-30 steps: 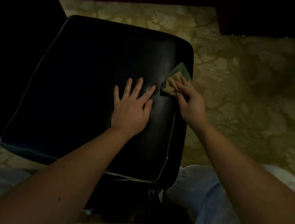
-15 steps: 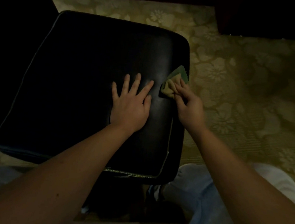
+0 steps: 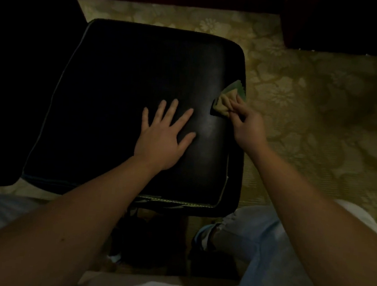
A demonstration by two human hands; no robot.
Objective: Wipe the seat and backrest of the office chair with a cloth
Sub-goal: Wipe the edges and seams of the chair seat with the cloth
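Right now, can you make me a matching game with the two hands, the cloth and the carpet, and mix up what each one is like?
Things:
1. left hand
2. right hand
3. cloth
4. carpet

What each is like:
A. yellowish, with flowers
B. flat on the black seat, fingers spread
C. pinching the cloth
D. bunched up at the seat's right edge

Pairs: 1-B, 2-C, 3-D, 4-A.
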